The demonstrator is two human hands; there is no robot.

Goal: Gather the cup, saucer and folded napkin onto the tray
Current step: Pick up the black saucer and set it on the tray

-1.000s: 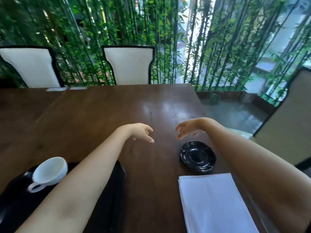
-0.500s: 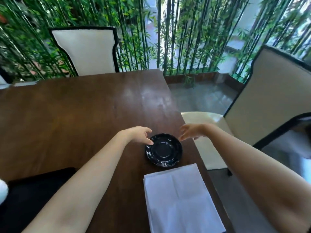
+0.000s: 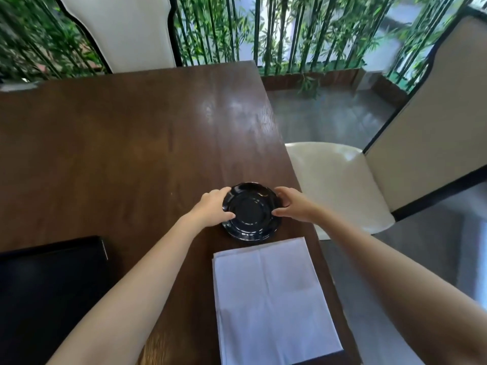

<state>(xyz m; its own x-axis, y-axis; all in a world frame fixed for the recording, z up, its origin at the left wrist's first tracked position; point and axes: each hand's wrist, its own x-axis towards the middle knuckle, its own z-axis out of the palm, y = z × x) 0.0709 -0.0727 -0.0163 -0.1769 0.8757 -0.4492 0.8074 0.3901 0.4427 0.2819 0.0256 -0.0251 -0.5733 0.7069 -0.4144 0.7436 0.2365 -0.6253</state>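
Both hands closed on the saucer [image 3: 250, 213] from opposite sides. The left hand [image 3: 212, 206] curled its fingers over the far-left rim with the thumb pressed to the near-left edge; the right hand [image 3: 292, 204] mirrored this on the right rim, thumb low, fingers wrapped over the far edge. Each hand was partly closed around the rim, not clenched, and held nothing else. Whether the saucer had left the table [image 3: 131, 143] could not be told from where I stood (its near edge appeared to rest on the wood).

This was a change. Half a second earlier the hands had hovered open on either side of the saucer, the left just brushing its rim and the right short of it; a second earlier they had been farther up the table, well clear of it. Contact on both sides suggested that the reach was over and the lift was the step in hand.

Outward from the grip, the folded napkin [image 3: 271, 301] lay flat just beside the saucer's near edge, close to the table's right side. The tray [image 3: 52, 280] sat well apart at the near left, only its right portion in view. The cup was out of sight here (a second earlier it had lain on the tray). By that reckoning, saucer and napkin remained to be moved.
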